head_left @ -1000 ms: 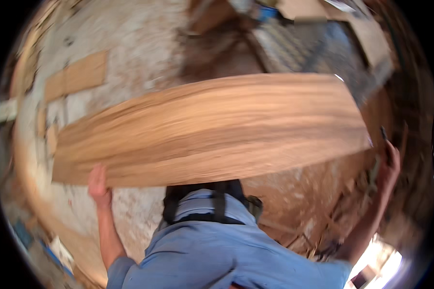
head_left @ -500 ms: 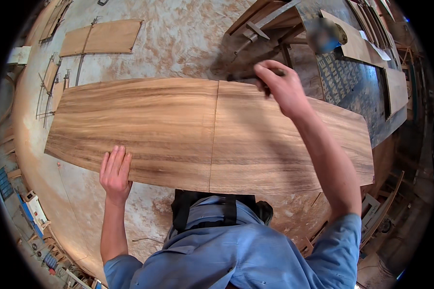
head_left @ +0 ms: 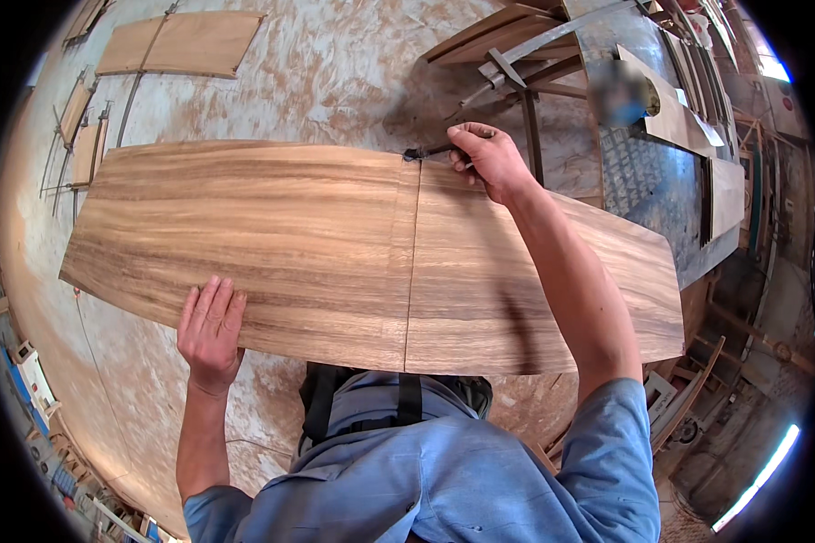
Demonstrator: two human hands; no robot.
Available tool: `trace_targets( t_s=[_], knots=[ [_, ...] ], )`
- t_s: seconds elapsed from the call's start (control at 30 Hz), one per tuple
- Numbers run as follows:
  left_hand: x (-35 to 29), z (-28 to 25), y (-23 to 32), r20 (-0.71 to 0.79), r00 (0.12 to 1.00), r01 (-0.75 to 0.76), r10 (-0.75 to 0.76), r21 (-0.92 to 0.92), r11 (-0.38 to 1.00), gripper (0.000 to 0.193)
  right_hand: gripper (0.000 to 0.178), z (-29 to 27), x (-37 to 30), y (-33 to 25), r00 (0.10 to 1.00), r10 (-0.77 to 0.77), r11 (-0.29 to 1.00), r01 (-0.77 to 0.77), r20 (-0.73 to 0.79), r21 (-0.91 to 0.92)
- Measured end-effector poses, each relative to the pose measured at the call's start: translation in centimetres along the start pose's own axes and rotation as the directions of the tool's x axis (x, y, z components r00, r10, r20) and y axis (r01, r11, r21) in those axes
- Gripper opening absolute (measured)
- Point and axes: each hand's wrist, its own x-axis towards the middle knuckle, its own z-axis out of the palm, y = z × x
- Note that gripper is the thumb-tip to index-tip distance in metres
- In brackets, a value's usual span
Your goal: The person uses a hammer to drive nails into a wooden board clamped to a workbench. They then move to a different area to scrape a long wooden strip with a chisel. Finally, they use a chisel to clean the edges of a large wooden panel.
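Observation:
A wide wooden panel (head_left: 272, 244) with striped grain and a tapering outline spans the view before me. A straight dark seam runs across it from the far edge to the near one. At its near left edge, my left hand (head_left: 211, 330) grips the panel, fingers flat on the top face and thumb out of sight. My right hand (head_left: 491, 161), above the far edge, is closed on a slim dark tool (head_left: 436, 150). The tool's dark, wider head is at the far end of the seam; its exact kind is unclear.
At upper left lies a clamped wooden board (head_left: 199, 42), with several smaller clamped boards nearby. A metal clamp (head_left: 507, 68) and timber stand at the back. The dark worktable (head_left: 647, 172) at right carries thin boards.
My right hand has moved left, bringing the tool's head to the seam's far end. My left hand still grips the panel. The whole view has shifted slightly.

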Motion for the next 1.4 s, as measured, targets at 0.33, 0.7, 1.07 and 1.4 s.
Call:
trace_targets(
  t_s=[0.33,0.7,1.07,1.4],
  knots=[
    [-0.2,0.4,0.0,0.016,1.0,0.014,-0.014,-0.025,1.0,0.025,0.025,1.2,-1.8,-2.7,0.93,-0.324,0.641,0.351,0.175,-0.682],
    [-0.6,0.7,0.1,0.034,0.999,0.029,-0.028,-0.031,0.999,0.026,0.026,2.8,-2.0,-1.4,0.919,-0.363,0.691,0.378,0.156,-0.616],
    [-0.5,0.5,0.1,0.042,0.999,0.026,-0.024,-0.039,0.999,0.026,0.017,2.7,-1.7,0.4,0.864,-0.427,0.638,0.497,0.266,-0.588],
    [-0.6,0.8,0.1,0.037,0.999,0.034,-0.032,-0.064,0.997,0.029,0.015,-0.6,-3.3,-0.1,0.89,-0.385,0.523,0.429,0.244,-0.737]
  ],
)
